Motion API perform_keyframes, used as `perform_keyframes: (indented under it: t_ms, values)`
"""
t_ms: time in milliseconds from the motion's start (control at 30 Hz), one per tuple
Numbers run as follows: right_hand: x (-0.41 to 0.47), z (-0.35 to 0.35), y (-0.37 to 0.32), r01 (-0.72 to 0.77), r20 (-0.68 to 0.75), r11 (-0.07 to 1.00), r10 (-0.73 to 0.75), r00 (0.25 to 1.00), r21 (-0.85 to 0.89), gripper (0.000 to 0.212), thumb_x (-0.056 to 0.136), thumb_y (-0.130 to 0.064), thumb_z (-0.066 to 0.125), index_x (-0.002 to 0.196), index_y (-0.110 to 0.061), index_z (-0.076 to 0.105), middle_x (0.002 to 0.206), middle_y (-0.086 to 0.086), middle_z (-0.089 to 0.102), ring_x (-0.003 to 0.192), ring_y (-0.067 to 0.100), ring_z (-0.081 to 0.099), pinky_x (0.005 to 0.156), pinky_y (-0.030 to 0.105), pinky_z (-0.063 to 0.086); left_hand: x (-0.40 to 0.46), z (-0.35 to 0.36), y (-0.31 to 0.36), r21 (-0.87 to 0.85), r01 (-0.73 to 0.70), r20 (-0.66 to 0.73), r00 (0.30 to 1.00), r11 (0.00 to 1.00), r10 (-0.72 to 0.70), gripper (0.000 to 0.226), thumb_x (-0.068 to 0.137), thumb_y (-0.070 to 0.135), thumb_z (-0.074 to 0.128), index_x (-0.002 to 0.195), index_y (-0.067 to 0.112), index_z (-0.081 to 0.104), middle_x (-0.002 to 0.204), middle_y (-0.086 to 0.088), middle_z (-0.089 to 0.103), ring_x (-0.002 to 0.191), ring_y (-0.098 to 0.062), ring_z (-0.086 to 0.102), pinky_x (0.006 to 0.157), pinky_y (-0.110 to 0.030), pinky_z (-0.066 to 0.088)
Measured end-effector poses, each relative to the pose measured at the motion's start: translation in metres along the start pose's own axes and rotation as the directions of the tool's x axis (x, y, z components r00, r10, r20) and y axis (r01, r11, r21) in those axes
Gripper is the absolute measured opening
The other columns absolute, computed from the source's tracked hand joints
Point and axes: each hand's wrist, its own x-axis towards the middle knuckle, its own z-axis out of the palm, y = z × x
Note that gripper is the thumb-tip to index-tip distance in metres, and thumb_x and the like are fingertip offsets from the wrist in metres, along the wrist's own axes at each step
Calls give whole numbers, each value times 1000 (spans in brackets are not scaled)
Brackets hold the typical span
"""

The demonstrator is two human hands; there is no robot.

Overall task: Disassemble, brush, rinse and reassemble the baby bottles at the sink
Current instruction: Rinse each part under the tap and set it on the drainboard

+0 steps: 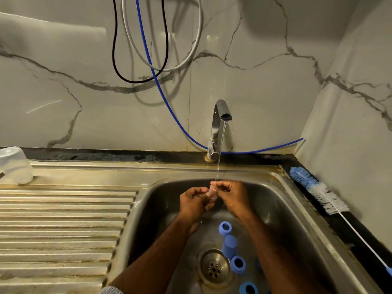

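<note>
**Clear bottle part rinsed under the tap**

While water runs from the tap, a small clear bottle part is pinched between the left hand and the right hand above the sink. Blue bottle pieces are scattered around the drain, partly hidden by the forearms. A bottle brush is laid on the right counter, and a clear cap is set on the drainboard.

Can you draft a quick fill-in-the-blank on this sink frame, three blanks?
1. Both hands, left hand and right hand, hold a small clear part under running ____.
2. The long blue-and-white bottle brush lies on the counter to the ____ of the steel sink.
3. The rings lying near the round metal drain are ____ in colour.

Missing: water; right; blue
</note>
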Motion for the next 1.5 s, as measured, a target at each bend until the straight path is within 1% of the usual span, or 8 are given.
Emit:
perform_keyframes:
  t_ms: [133,267,433,600,800,1133,1400,1500]
  values:
    - [-4,1,-5,-60,57,985,51,997,164,14,95,-12,65,103,-8,74,88,2,76,80,9,72,68,15,56,-1,0,2,-17,-30,-37,999,999,29,17,92,-5,62,109,-3,64,106,-25,71,97,-34,73,86,-43,61]
    - [-2,8,-5,-166,-68,951,190,979,262,13,93,-23,70,92,-10,74,81,7,77,78,24,75,74,34,62,-3,5,3,-32,-46,18,999,998,47,19,93,-5,61,112,-6,62,103,-23,72,90,-30,73,84,-41,60]
    - [-3,11,-4,-158,-190,956,207,960,246,16,88,-28,75,86,-13,73,76,4,76,71,19,75,66,29,61,-8,12,4,-84,-55,43,997,995,59,22,92,-5,62,113,-1,59,94,-16,74,85,-27,74,76,-36,62]
    - [-2,2,-6,-105,-67,957,128,990,271,6,88,-8,73,93,-10,76,89,5,77,87,18,74,77,24,58,-3,9,5,-79,-124,-87,989,989,118,32,87,-6,69,115,4,59,104,-20,73,94,-29,74,84,-42,62]
    - [-2,-3,-2,-57,97,967,34,995,249,25,88,-5,72,113,-10,73,104,1,77,99,12,72,86,23,58,-2,4,4,-105,-59,-72,996,993,52,21,91,1,67,111,-3,65,104,-23,73,98,-33,74,90,-43,60]
    - [5,3,6,-52,-182,997,61,981,54,7,86,-17,76,86,-24,75,85,-3,76,83,15,73,77,30,59,-6,4,5,8,18,57,998,1000,-18,20,102,13,55,112,2,68,97,-20,73,68,-17,64,69,-32,59]
    - [2,5,1,-113,-240,986,141,960,125,17,81,-31,81,83,-17,71,75,1,75,69,18,74,71,39,63,-13,7,10,-71,87,218,974,994,-70,25,103,16,52,122,6,65,109,-21,73,89,-25,71,81,-39,60]
    - [-1,8,-1,-138,-246,978,173,954,155,24,82,-36,79,87,-14,71,75,3,75,68,19,74,70,38,63,-14,7,10,-54,77,210,976,996,-64,33,104,26,50,122,2,63,102,-19,73,85,-25,71,72,-36,60]
